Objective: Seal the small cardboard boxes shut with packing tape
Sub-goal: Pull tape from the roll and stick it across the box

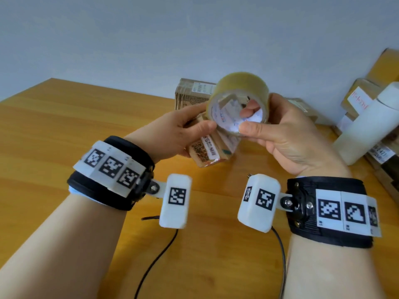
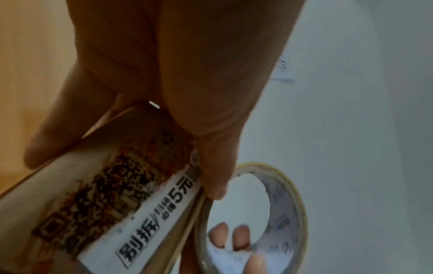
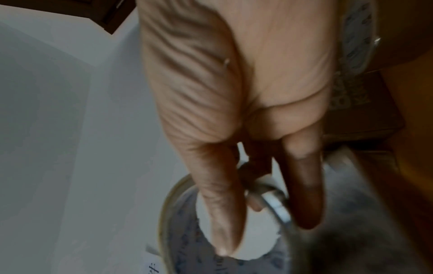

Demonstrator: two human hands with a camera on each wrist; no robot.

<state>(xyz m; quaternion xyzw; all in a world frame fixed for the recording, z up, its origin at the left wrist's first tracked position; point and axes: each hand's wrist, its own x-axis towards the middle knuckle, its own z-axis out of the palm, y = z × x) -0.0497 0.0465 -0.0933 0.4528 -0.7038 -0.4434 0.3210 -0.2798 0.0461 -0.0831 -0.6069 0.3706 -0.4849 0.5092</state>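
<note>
While both hands are raised over the wooden table (image 1: 64, 126) at the centre of the head view, the left hand (image 1: 172, 128) is curled round a small cardboard box (image 1: 207, 151), thumb on its near face and fingers behind it. The right hand (image 1: 287, 134) grips the roll of packing tape (image 1: 239, 91) just above and touching the box, thumb on the near rim and fingertips (image 2: 241, 237) hooked through the core, as the left wrist view shows.

From here, the main risk is, I judge, a poor start to the strip: with box and roll both held in the air, nothing braces the box, so tape pulled off could twist, stick to itself or land askew of the seam. The one-handed hold could also let the box slip when the roll is tugged. Whether a free tape end is already lifted I cannot tell; the wrist views are blurred.

As for containers, the held box appears closed, with a printed label (image 2: 150, 218) on one face; its contents are hidden. More cardboard boxes lie on the table: one (image 1: 194, 91) at upper centre behind the roll, and a stack (image 1: 362, 91) at the right edge beside a white cylinder (image 1: 367, 128). Nothing shows inside any of them.
</note>
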